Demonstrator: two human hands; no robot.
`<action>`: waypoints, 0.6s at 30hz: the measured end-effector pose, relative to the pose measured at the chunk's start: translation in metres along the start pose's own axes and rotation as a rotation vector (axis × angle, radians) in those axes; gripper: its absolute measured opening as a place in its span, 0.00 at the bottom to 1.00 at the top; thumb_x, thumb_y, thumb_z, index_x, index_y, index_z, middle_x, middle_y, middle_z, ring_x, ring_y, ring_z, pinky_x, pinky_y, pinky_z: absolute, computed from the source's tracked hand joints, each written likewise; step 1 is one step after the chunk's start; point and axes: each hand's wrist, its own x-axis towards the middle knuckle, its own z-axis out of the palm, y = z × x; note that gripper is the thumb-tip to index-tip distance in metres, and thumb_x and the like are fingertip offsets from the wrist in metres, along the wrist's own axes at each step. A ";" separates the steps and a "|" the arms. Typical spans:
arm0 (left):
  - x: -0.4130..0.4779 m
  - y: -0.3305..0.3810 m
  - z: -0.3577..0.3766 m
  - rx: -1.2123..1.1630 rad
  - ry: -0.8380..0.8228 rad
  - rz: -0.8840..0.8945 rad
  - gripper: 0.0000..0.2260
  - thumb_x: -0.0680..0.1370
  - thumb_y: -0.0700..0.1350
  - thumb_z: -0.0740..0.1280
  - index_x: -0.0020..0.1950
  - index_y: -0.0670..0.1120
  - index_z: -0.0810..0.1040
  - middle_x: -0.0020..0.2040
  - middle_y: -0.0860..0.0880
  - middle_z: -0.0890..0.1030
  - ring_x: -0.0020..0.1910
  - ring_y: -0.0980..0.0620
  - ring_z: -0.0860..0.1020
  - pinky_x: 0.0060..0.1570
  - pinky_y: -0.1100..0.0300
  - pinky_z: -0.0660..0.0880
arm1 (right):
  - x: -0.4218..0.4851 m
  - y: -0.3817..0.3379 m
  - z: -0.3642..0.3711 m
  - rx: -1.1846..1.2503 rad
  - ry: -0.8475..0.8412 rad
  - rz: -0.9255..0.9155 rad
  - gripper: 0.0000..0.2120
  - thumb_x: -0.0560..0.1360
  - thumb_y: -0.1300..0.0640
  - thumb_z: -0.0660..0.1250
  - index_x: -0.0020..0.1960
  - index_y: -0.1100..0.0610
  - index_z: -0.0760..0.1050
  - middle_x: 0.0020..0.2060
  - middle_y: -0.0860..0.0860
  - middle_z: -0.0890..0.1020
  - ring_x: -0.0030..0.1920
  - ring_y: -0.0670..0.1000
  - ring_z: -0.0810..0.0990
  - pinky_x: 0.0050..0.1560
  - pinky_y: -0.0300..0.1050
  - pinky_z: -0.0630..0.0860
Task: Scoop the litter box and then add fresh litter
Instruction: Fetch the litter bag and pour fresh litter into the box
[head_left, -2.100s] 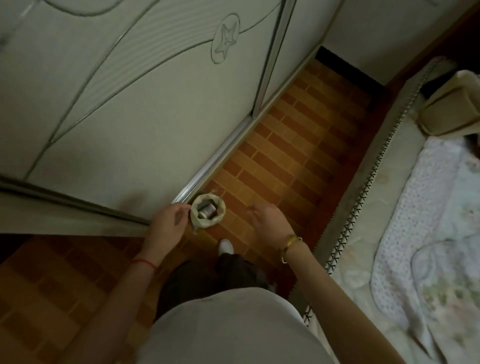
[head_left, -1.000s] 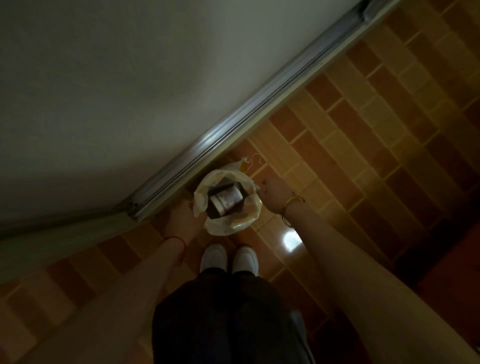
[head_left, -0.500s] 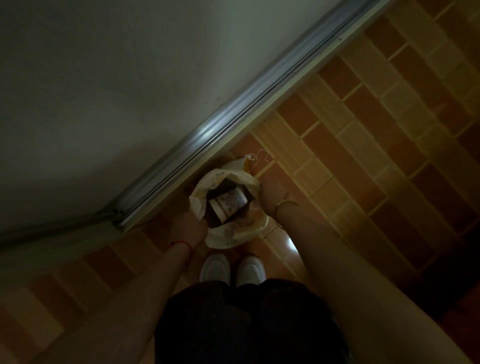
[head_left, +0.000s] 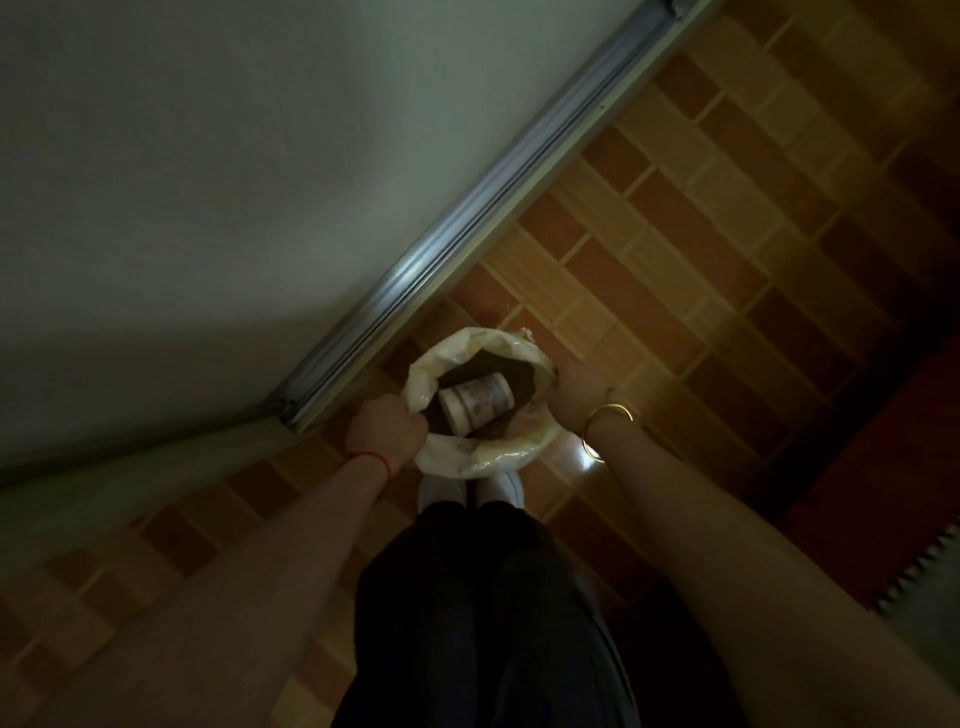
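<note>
Comparing against half a second ago: my left hand (head_left: 387, 425) now clamps the near-left rim of the litter bag (head_left: 483, 460), fingers curled over the edge, where before it only sat low beside it. Red string (head_left: 373, 457) on that wrist. The bag has shifted toward me and now overlaps the toes of my white shoes (head_left: 441, 488), so I judge it is being lifted off the tile floor (head_left: 727, 249), though I can't confirm it's clear of the ground. It sits just beside the wardrobe door track (head_left: 457, 234). Mouth is held open; a dark fill shows inside, with a pale cup (head_left: 475, 402) lying tilted on it, probably the scoop for fresh litter. My right hand (head_left: 574, 392) grips the right rim, gold bangle (head_left: 608, 418) at the wrist. Hands apart, one on each side.

For the task: this looks like fetching litter; no litter box in view, so neither scooping nor refilling can be judged.

Writing: faint yellow print on the bag, floral-looking band on the cup, too dark and blurred to read. No brand legible.
</note>
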 end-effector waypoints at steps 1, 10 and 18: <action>-0.017 0.007 -0.007 0.019 -0.002 0.005 0.12 0.79 0.47 0.61 0.49 0.40 0.80 0.45 0.43 0.80 0.43 0.46 0.77 0.39 0.59 0.70 | -0.016 0.003 -0.009 0.000 -0.018 0.010 0.16 0.77 0.60 0.58 0.64 0.59 0.74 0.55 0.58 0.81 0.55 0.58 0.80 0.53 0.50 0.78; -0.160 0.052 -0.080 -0.041 -0.034 0.036 0.07 0.77 0.44 0.62 0.49 0.45 0.79 0.44 0.47 0.80 0.45 0.48 0.79 0.43 0.58 0.72 | -0.161 -0.004 -0.116 0.067 0.020 0.037 0.24 0.77 0.59 0.59 0.73 0.54 0.63 0.57 0.59 0.80 0.57 0.60 0.79 0.55 0.50 0.75; -0.262 0.045 -0.139 -0.049 -0.021 0.015 0.11 0.78 0.46 0.62 0.53 0.41 0.79 0.50 0.41 0.82 0.49 0.44 0.81 0.47 0.54 0.78 | -0.260 -0.046 -0.183 0.016 -0.014 -0.007 0.18 0.79 0.57 0.57 0.67 0.59 0.70 0.58 0.58 0.79 0.59 0.58 0.78 0.55 0.47 0.74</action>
